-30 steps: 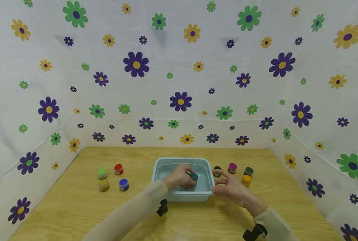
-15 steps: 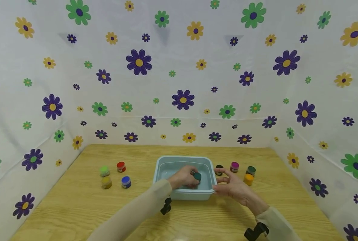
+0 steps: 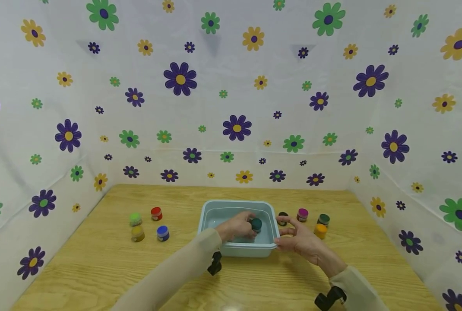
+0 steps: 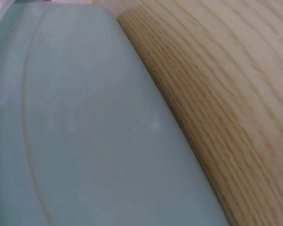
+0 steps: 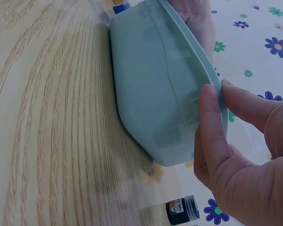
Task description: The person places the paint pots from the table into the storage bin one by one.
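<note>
Left hand (image 3: 236, 226) grips a green-lidded jar (image 3: 256, 224) inside the tub (image 3: 238, 252), right hand (image 3: 299, 239) pinching its rim; eight jars remain outside

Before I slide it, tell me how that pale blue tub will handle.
The pale blue tub looks like thin plastic, so its rim may flex where the right hand pinches the corner. It seems to hold water, so a quick push would likely slosh. On the smooth wooden table it should slide rather than tip.

A light wooden grained tabletop (image 3: 99, 268) is being enclosed on three sides by white sheet walls (image 3: 231, 108) printed with purple, green and yellow flowers, everything being evenly lit.
</note>
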Motion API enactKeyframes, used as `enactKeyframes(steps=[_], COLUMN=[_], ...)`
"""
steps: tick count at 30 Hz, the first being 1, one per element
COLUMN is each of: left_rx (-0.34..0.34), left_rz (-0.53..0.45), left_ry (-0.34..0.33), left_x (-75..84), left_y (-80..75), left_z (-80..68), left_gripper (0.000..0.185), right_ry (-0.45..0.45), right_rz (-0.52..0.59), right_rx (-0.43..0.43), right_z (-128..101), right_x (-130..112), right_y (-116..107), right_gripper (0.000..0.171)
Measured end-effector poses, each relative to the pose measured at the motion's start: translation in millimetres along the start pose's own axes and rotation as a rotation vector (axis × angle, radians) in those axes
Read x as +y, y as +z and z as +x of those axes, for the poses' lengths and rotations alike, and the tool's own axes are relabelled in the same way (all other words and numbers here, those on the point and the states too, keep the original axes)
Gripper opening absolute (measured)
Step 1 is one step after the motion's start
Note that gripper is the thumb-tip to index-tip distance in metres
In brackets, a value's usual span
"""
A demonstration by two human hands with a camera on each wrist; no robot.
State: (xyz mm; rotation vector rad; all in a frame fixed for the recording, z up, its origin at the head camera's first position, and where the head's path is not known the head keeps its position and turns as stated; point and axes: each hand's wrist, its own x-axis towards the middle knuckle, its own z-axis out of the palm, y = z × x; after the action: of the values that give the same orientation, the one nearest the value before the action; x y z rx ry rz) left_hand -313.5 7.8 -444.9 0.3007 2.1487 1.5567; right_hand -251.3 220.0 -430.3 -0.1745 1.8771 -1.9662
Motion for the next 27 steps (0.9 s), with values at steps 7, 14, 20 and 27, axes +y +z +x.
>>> enactKeyframes(steps=[7,14,20,27], left_rx=[-0.012,-0.004,-0.002,0.007], left_rz=[-0.044,-0.016,-0.06,-0.072], left_ry=[-0.02,-0.027,-0.029,-0.01], left_x=[8.4,13.5,13.6,13.3], left_y=[0.6,1.0,1.5,-2.1], left_z=[3.4,6.2,8.4,6.9], left_gripper=[0.047,0.05,0.052,0.051], right_ry=[0.001,-0.005,-0.013,-0.022], right_rz=[-0.001,-0.004,-0.005,-0.008], right_rx=[-0.01,-0.01,-0.004,0.003], right_z=[0.2,1.5,0.9,0.0], right_x=[0.0,0.9,2.2,3.0], right_y=[-0.7,-1.4,-0.8,0.2], right_gripper=[0.075,0.074,0.074,0.076])
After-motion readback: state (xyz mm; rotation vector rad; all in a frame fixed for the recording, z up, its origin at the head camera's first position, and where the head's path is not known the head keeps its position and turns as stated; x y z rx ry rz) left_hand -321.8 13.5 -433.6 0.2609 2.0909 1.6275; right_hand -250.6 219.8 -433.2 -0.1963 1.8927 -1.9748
